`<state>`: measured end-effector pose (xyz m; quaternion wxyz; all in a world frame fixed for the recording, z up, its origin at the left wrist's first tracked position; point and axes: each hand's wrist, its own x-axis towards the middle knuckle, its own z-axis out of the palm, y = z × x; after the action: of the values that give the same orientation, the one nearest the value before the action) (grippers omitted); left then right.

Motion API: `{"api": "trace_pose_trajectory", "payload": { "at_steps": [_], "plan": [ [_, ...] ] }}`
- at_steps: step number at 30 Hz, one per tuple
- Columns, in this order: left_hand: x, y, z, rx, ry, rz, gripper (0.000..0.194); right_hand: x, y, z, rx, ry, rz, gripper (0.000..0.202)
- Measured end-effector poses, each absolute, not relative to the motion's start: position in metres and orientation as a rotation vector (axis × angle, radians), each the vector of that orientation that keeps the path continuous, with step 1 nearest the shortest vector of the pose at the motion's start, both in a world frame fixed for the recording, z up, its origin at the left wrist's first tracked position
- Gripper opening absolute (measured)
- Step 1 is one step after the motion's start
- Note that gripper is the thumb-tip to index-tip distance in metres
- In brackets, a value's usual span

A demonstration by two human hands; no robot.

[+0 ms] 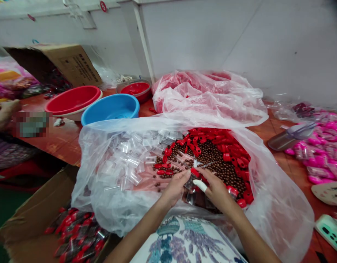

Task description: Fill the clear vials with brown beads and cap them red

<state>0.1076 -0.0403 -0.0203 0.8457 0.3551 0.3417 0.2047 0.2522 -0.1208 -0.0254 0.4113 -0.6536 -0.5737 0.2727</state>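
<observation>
My left hand (174, 188) and my right hand (216, 190) meet over a large white plastic bag (269, 204) spread on the table. Between them is a small clear container with dark contents and a red cap (195, 172). The left fingers pinch the container's body; the right fingers close around the cap end. A white cover (200, 185) wraps one digit of my right hand. Clear empty containers (130, 160) lie on the bag's left side, brown beads (212, 157) in the middle, and red caps (241, 160) along the right. Dark filled containers partly show beneath my hands.
A blue basin (110, 109) and a red basin (74, 100) stand at back left. Below left, a cardboard box (26, 226) holds several red-capped containers (80, 233). Pink items (324, 146), a cup (290, 137) and a phone (331, 232) lie right. Another person's hand (6, 111) appears left.
</observation>
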Motion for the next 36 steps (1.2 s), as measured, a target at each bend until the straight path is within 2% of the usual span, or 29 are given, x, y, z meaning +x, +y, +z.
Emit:
{"api": "trace_pose_trajectory", "payload": {
  "at_steps": [8, 17, 19, 22, 23, 27, 32, 36],
  "plan": [
    [0.109, -0.044, -0.017, 0.768, 0.718, 0.467, 0.039, 0.245, -0.133, -0.044, -1.567, -1.465, 0.492, 0.043],
    [0.110, -0.043, -0.016, 0.797, 0.731, 0.427, 0.043, 0.240, -0.135, -0.045, -1.563, -1.300, 0.644, 0.036],
    [0.112, -0.046, -0.015, 0.780, 0.705, 0.457, 0.043, 0.237, -0.135, -0.047, -1.601, -1.378, 0.587, 0.044],
    [0.116, -0.052, -0.016, 0.742, 0.702, 0.519, 0.046, 0.232, -0.134, -0.051, -1.685, -1.474, 0.433, 0.075],
    [0.117, -0.054, -0.017, 0.736, 0.707, 0.542, 0.046, 0.231, -0.133, -0.051, -1.704, -1.496, 0.395, 0.079],
    [0.119, -0.056, -0.023, 0.728, 0.701, 0.535, 0.046, 0.231, -0.130, -0.048, -1.738, -1.587, 0.337, 0.066],
    [0.120, -0.055, -0.027, 0.718, 0.754, 0.392, 0.057, 0.236, -0.131, -0.047, -1.779, -1.680, 0.181, 0.057],
    [0.124, -0.060, -0.028, 0.734, 0.845, 0.464, 0.045, 0.233, -0.132, -0.049, -1.783, -1.690, 0.115, 0.058]
  ]
}}
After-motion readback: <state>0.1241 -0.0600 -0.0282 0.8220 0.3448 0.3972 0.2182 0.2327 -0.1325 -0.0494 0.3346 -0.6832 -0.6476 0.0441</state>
